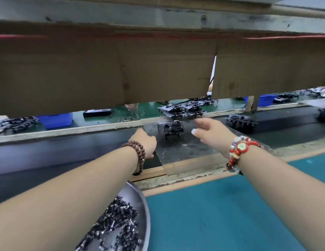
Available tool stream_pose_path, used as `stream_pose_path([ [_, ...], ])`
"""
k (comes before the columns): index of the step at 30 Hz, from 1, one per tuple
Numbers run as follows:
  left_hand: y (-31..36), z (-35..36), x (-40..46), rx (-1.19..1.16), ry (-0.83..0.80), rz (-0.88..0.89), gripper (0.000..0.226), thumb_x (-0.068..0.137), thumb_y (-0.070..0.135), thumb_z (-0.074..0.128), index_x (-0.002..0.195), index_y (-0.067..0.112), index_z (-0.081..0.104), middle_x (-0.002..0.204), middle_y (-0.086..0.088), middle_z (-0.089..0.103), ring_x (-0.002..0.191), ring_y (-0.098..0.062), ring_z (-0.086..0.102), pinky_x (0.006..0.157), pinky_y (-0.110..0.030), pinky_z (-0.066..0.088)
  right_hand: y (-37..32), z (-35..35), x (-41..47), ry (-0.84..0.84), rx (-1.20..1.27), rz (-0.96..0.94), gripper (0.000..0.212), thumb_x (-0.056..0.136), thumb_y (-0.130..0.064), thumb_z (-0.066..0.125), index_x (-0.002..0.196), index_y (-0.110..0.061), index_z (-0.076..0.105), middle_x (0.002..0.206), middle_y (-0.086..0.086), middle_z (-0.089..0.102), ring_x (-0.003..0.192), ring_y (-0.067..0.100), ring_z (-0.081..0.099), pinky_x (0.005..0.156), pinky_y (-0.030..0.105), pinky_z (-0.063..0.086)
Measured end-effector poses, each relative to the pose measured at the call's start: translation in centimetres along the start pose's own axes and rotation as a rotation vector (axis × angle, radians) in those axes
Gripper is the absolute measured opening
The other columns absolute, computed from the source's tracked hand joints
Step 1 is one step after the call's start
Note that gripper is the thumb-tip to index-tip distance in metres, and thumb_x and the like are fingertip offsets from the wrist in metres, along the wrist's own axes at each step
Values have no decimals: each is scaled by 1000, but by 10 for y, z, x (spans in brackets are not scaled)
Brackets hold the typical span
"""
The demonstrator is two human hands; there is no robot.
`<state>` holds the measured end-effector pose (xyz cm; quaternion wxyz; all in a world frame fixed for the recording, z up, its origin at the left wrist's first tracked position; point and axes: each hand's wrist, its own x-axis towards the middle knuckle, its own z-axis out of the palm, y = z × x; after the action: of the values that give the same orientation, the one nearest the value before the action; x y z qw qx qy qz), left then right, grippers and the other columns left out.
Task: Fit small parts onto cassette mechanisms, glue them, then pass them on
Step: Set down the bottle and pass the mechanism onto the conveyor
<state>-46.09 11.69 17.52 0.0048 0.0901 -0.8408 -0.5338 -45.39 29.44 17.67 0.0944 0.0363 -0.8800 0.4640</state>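
- Both arms reaching out over clear plate bridging the belt; plate = landmark for all below.
- One cassette mech sitting on plate's far half, between the two hands, touching neither.
- Left hand at plate's left edge; fingers hidden behind the hand, can't tell if gripping the edge or just resting.
- Right hand hovering over plate's right side, fingers loosely spread, holding nothing.
- Cluster of mechs piled just beyond plate's far edge, approx 4, overlapping, count unsure. One more on belt to plate's right.
- Metal dish near-side left of plate, heaped w/ small black parts, too many to count.
- 2 beaded bracelets, one per wrist.
- Risks, my read: plate nudged by left hand → mech sliding off onto belt; right hand reaching for the pile could knock the lone mech; bracelet beads could snag on mech's thin legs.
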Motion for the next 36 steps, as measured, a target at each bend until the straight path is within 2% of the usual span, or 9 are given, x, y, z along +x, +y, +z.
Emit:
stream_pose_path([
  [4, 1, -20, -41, 267, -37, 120, 62, 96, 33, 42, 149, 23, 10, 147, -17, 31, 122, -35, 47, 100, -42, 43, -29, 6, -50, -205, -163, -54, 53, 92, -21, 56, 142, -16, 37, 145, 0, 42, 130, 13, 42, 106, 26, 33],
  [7, 3, -47, -88, 443, -43, 273, 60, 96, 38, 40, 149, 25, 15, 153, -10, 19, 127, -28, 43, 97, -30, 38, -67, 6, -93, -448, -357, -86, 51, 92, -30, 55, 140, -19, 41, 141, -5, 46, 126, 10, 45, 97, 21, 34],
  [9, -1, -72, -118, 584, -19, 361, 55, 96, 36, 41, 147, 23, 23, 149, -8, 30, 128, -23, 41, 101, -27, 33, -90, 1, -123, -539, -427, -107, 46, 92, -33, 55, 136, -21, 47, 136, -7, 51, 121, 9, 49, 92, 18, 34],
  [12, -11, -118, -160, 734, 57, 378, 48, 96, 32, 43, 142, 24, 34, 116, -5, 62, 103, -22, 57, 93, -31, 43, -121, -8, -164, -487, -387, -171, 33, 90, -31, 56, 123, -26, 58, 122, -10, 60, 110, 7, 55, 83, 17, 39],
  [16, -29, -175, -210, 812, 135, 288, 31, 93, 22, 44, 122, 30, 53, 88, -1, 63, 76, -18, 58, 77, -33, 49, -157, -8, -209, -416, -346, -292, 16, 90, -31, 56, 104, -34, 65, 95, -19, 62, 95, 4, 55, 71, 17, 37],
  [22, -64, -224, -270, 1000, 97, 143, 32, 92, 23, 45, 123, 31, 49, 111, 0, 53, 107, -23, 51, 99, -46, 36, -190, 28, -257, -454, -282, -405, 13, 90, -26, 54, 91, -32, 66, 67, -25, 61, 78, -5, 56, 64, 2, 37],
  [25, -84, -244, -289, 1151, -40, 59, 44, 90, 42, 48, 133, 34, 38, 133, -2, 35, 121, -24, 41, 101, -43, 30, -190, 59, -267, -475, -358, -385, 15, 91, -25, 53, 98, -29, 66, 77, -20, 59, 73, 4, 54, 60, 14, 39],
  [28, -105, -263, -297, 1219, -120, -45, 66, 86, 56, 49, 142, 29, 26, 147, -7, 22, 132, -31, 29, 107, -43, 29, -181, 87, -266, -481, -496, -362, 23, 93, -22, 49, 111, -22, 64, 104, -6, 64, 91, 13, 53, 75, 21, 37],
  [36, -140, -282, -289, 1022, -127, -338, 97, 79, 70, 47, 148, 17, 4, 153, -16, 12, 138, -32, 25, 111, -45, 28, -151, 133, -244, -440, -584, -211, 26, 94, -23, 49, 118, -19, 59, 121, 1, 62, 110, 19, 56, 93, 24, 41],
])
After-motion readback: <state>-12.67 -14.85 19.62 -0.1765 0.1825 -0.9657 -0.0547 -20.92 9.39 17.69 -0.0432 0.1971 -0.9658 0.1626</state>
